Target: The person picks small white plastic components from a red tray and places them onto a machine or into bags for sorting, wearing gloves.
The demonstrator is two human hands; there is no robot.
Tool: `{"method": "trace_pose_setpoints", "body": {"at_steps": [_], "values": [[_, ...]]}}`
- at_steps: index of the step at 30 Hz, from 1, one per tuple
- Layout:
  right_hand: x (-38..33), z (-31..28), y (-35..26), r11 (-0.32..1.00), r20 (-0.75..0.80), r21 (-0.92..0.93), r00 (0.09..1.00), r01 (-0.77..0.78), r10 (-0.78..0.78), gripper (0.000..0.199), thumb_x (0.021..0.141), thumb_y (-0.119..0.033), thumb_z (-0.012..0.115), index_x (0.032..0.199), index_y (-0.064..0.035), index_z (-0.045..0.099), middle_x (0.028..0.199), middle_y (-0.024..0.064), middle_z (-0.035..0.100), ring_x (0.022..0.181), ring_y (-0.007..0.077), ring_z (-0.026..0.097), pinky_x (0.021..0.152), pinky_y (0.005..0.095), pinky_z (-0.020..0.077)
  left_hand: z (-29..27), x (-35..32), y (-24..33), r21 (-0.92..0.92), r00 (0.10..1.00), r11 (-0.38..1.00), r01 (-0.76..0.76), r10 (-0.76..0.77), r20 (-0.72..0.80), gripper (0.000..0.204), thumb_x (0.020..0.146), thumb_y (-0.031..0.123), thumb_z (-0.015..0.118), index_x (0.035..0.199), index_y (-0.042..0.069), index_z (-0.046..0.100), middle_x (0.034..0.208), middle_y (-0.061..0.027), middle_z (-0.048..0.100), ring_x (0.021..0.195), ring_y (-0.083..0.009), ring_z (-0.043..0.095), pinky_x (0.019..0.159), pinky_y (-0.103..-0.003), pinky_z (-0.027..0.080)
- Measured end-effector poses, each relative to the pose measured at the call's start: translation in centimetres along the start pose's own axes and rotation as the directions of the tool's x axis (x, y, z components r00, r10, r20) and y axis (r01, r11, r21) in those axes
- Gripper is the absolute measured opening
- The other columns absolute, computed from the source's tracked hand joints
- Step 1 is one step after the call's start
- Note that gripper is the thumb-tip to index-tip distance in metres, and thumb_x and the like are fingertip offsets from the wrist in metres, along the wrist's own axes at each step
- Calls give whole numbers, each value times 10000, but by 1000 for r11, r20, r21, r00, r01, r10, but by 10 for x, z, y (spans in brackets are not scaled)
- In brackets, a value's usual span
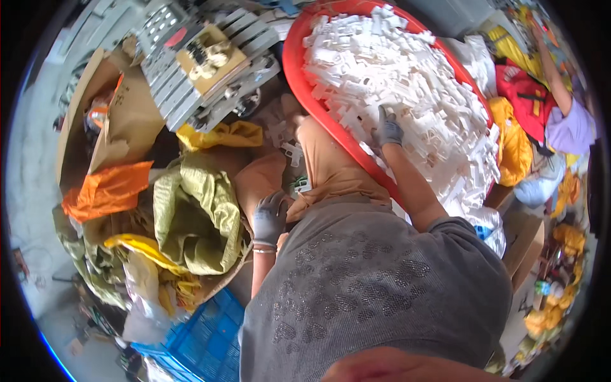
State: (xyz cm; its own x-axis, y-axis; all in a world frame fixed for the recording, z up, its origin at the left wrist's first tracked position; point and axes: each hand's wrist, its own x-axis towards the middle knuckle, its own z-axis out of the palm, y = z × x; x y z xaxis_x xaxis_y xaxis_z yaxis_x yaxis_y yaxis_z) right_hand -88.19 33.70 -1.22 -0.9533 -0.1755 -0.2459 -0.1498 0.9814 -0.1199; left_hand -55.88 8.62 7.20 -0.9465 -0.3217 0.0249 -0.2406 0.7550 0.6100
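Grey top [356, 280] w/ dark studded pattern, on you, is nearest the cam. Your R hand [389, 129], grey glove, is over the red tub [296, 54], touching the heap of white pieces [407, 70] that fills it, far side, R of ctr; some fingers extended, can't tell if it's gripping a pc. Your L hand [270, 219], also gloved, is at your L leg [258, 178], fingers bent, underside hidden, so can't tell if it holds anything. One loose white pc [293, 154] is btwn your legs. L side: olive woven sack [197, 216], orange sheet [105, 191], cardboard box [133, 121] farther out. Near L: blue crate [203, 337]. Far L: grey slatted stand [168, 95] w/ wood block [232, 62] on top. Yellow sack [509, 140] just R of tub; co-worker's purple sleeve [568, 127] far R, near red bag [520, 99].
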Motion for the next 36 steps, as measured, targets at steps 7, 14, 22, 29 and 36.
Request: {"method": "trace_pose_setpoints", "body": {"at_steps": [7, 14, 22, 29, 36], "values": [[-5, -2, 10, 993, -60, -113, 998, 19, -26, 784, 720, -308, 695, 1399, -220, 314, 1172, 181, 491, 1031, 354, 557, 837, 457, 465, 6, -22, -15, -24, 996, 998, 52, -50, 75, 252, 860, 203, 528, 1022, 37, 628, 1014, -158, 637, 923, -341, 591, 816, -416, 461], [-19, -23, 41, 904, -134, 414, 990, 105, -54, 531, 837, -275, 598, 1315, -145, 407, 1119, 96, 550, 907, 215, 576, 749, 360, 485, 26, -36, -40, -89, 994, 991, 101, -96, 57, 266, 854, 219, 525, 1038, 56, 627, 1027, -155, 636, 939, -334, 587, 843, -415, 448], [-38, -209, -109, 261, -606, 554, 598, 791, -525, 505, 840, 6, 552, 1325, -103, 464, 1213, 56, 546, 1065, 131, 521, 887, 260, 432, 31, -29, -48, -93, 995, 991, 94, -90, 46, 261, 860, 217, 525, 1007, 28, 627, 950, -171, 645, 893, -344, 599, 792, -414, 462], [1, -265, -247, 50, -415, -10, 42, 999, -909, 480, 828, -65, 557, 1296, -158, 506, 1172, 110, 521, 1077, 278, 524, 940, 355, 415, 22, -41, -36, -101, 988, 984, 144, -148, -33, 261, 856, 195, 531, 1041, 39, 629, 973, -164, 648, 897, -343, 600, 796, -412, 465], [19, -288, -266, 22, -171, -70, 10, 997, -985, 473, 800, -156, 579, 1269, -198, 540, 1157, 153, 547, 1058, 306, 527, 925, 410, 408, 27, -44, -36, -87, 991, 989, 122, -117, 69, 283, 866, 217, 510, 1049, 26, 610, 1058, -156, 623, 970, -342, 564, 848, -431, 433]]}}
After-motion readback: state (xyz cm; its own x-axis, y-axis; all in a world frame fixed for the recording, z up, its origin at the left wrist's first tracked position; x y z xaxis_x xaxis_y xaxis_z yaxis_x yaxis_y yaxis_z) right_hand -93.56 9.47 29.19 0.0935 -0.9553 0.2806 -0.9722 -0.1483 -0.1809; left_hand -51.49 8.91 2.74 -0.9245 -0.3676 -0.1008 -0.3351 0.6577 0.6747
